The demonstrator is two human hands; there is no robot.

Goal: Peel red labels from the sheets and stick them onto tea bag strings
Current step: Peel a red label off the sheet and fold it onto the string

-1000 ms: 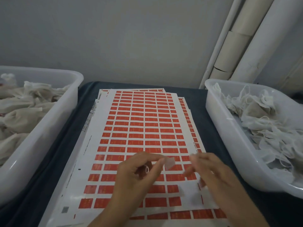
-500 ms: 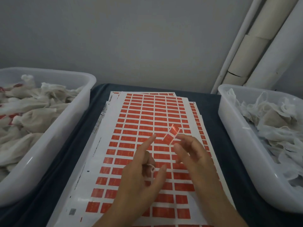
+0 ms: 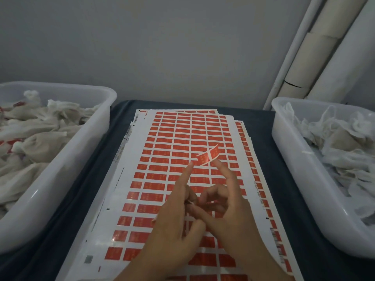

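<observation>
A stack of white sheets [image 3: 162, 138] covered in rows of red labels lies on the dark table in front of me. One peeled red label [image 3: 209, 156] hangs above the sheet, stuck to the straight index fingertip of my right hand [image 3: 229, 209]. My left hand [image 3: 174, 230] points its index finger up to the label's left end. Its curled lower fingers pinch a thin white bit [image 3: 190, 202] that looks like a string. My right thumb and middle finger curl toward that spot. No tea bag is in either hand.
A white bin [image 3: 81, 159] at the left holds tea bags, some with red labels [image 3: 40, 145]. Another white bin [image 3: 294, 159] at the right holds plain tea bags [image 3: 341, 142]. White pipes [image 3: 316, 57] run up the wall at the back right.
The peeled label has come up off the sheet and turned its red face toward me. Both index fingers stretched out to its ends, and my view shifted a little to the left.
</observation>
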